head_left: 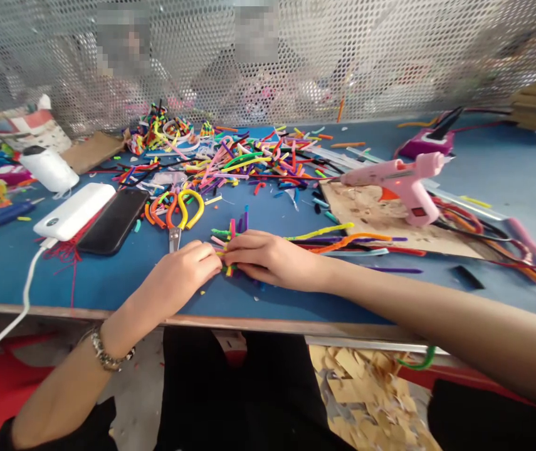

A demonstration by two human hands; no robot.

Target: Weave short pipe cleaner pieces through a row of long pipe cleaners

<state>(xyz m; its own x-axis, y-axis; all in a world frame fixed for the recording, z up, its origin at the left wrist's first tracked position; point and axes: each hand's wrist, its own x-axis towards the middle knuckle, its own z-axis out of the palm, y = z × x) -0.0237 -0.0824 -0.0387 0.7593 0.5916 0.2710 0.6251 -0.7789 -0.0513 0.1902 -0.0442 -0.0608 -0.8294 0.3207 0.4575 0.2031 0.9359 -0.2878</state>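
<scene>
My left hand (192,270) and my right hand (270,258) meet low over the blue table, fingers pinched together. Between them is a small bunch of short, colourful pipe cleaner pieces (232,227), whose pink, purple, green and yellow ends poke out; my fingers hide its middle. Long pipe cleaners (359,240) in yellow, orange, red and purple lie beside my right wrist. Scissors (183,220) with yellow and orange handles rest just beyond my left hand, blades partly covered by it.
A pink glue gun (392,178) stands on a stained board (343,210) at the right, its cable trailing. A heap of pipe cleaners (244,156) spreads along the back, before a perforated metal screen (310,69). A black phone (113,222) and white power bank (74,212) lie left.
</scene>
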